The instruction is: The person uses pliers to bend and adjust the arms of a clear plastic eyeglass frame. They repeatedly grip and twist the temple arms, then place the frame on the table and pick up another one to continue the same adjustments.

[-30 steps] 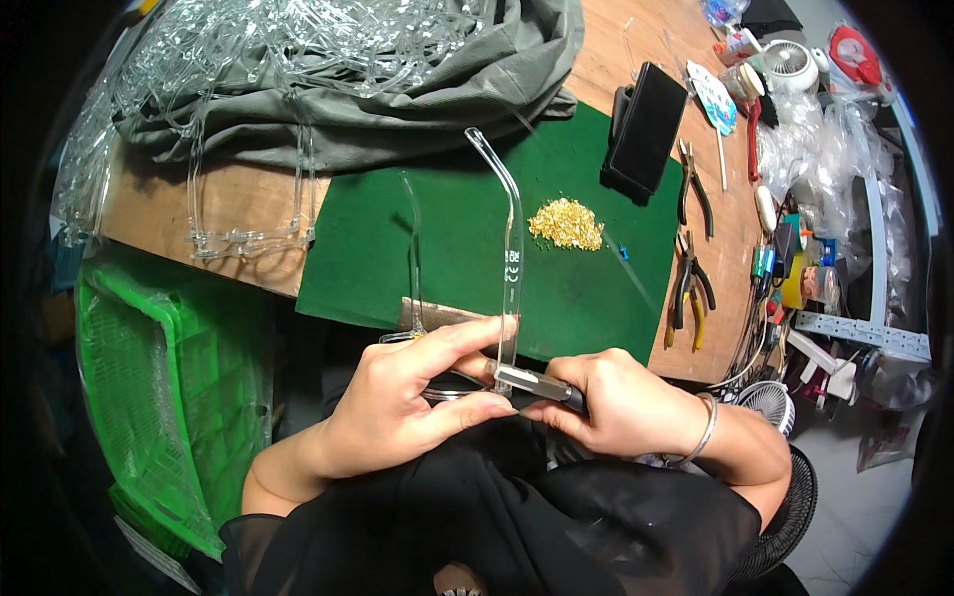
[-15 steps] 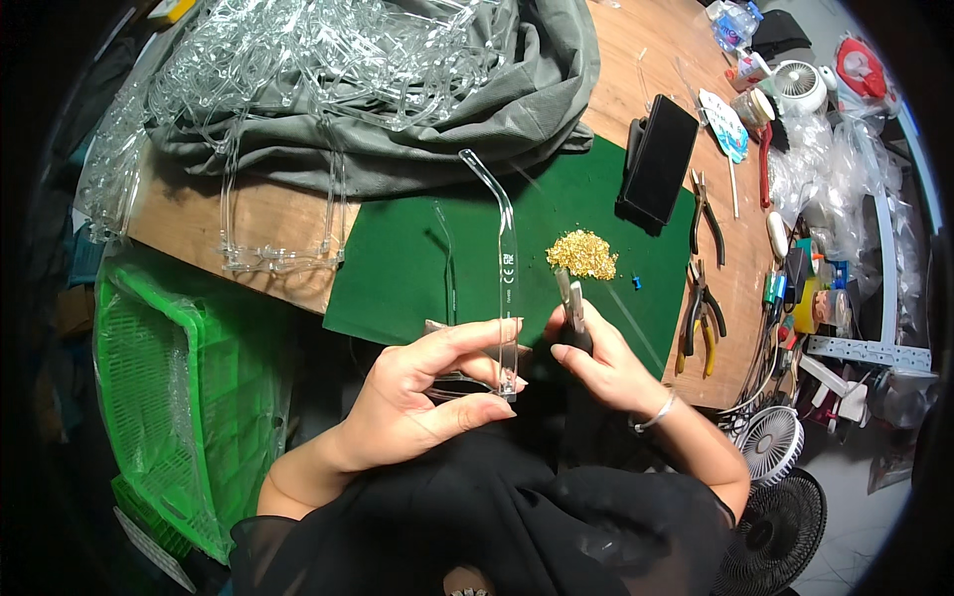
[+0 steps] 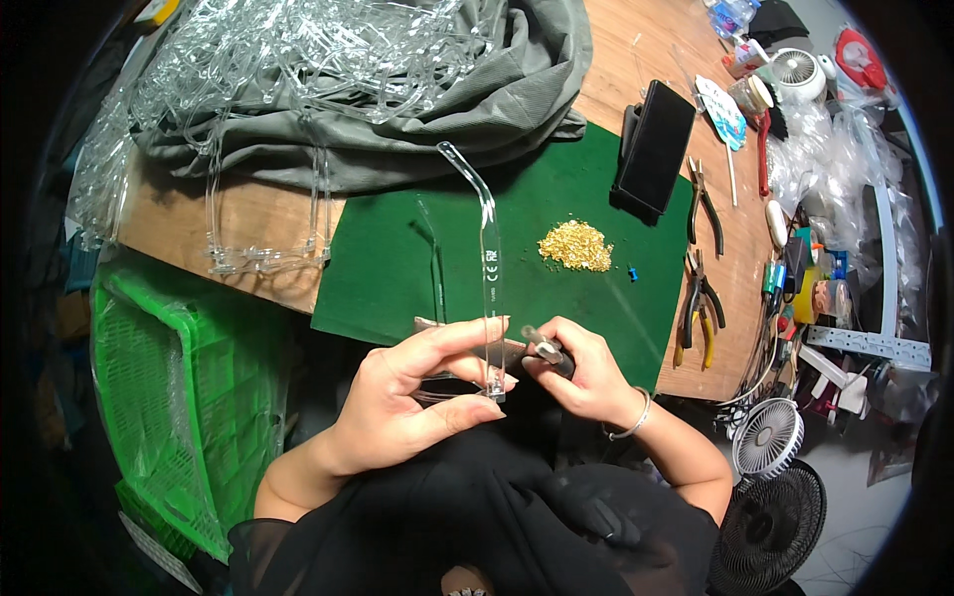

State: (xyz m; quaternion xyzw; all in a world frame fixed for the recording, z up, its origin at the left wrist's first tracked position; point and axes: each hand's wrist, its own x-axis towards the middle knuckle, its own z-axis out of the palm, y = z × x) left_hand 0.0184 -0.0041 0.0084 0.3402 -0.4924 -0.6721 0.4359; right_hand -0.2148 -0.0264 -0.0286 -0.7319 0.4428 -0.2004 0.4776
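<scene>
Holds a clear eyeglass frame in the left hand, in front of the body and near the closer edge of a green mat. Bends the left fingers into a loose C, thumb and index finger parted, and steadies the hinge end of one temple between thumb tip and fingertips, with the index finger against the same temple higher up. Points this temple away from the body, with the second temple to its left, and hides much of the frame's front behind the hand. Grips a dark-handled tool in the right hand, fingers curled closed around it, with its metal tip near the temple but apart from it. Cannot tell the opening of the tool's jaws. Wears a silvery bangle on the right wrist.

Has a heap of gold-coloured bits on the mat, with a small blue piece just beside it. Has a black phone farther off and two sets of pliers on the wooden counter to the right. Faces a grey cloth bearing a large tangle of clear frames. Has a green crate at the left.
</scene>
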